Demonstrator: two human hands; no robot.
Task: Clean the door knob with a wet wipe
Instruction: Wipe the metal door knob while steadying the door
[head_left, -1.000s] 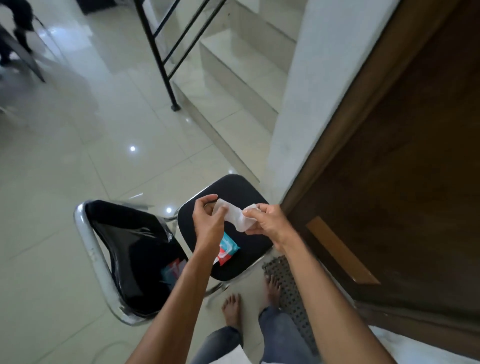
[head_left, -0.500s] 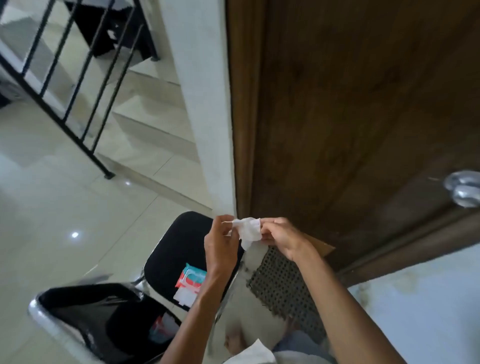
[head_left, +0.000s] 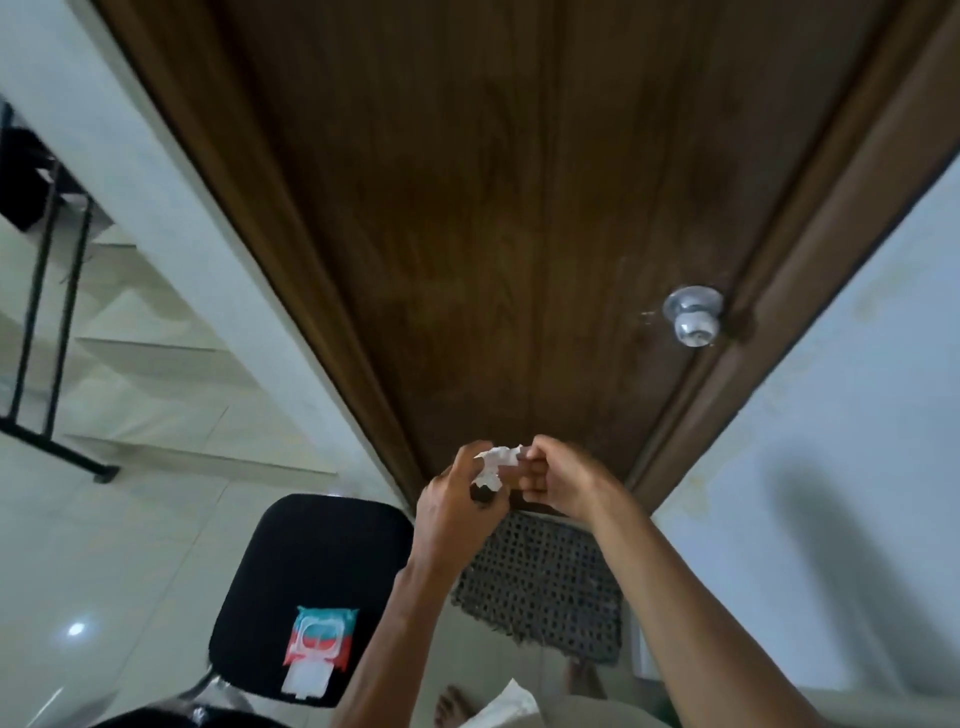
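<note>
A crumpled white wet wipe (head_left: 493, 463) is pinched between my left hand (head_left: 457, 499) and my right hand (head_left: 556, 480), both held low in front of a dark brown wooden door (head_left: 493, 208). The round silver door knob (head_left: 693, 315) sits on the door's right side, up and to the right of my hands and well apart from them. A red-and-teal wet wipe pack (head_left: 318, 647) with its flap open lies on a black stool seat (head_left: 311, 551) at the lower left.
A perforated dark doormat (head_left: 545, 577) lies at the door's foot, with bare feet (head_left: 457, 701) below it. Pale walls flank the door frame. At left are tiled stairs (head_left: 140, 353) and a black railing (head_left: 47, 291).
The view has swung up and right, so the whole door and its knob now show. My hands stay together on the wipe, which looks more bunched. The black-lined bin has dropped out of view.
</note>
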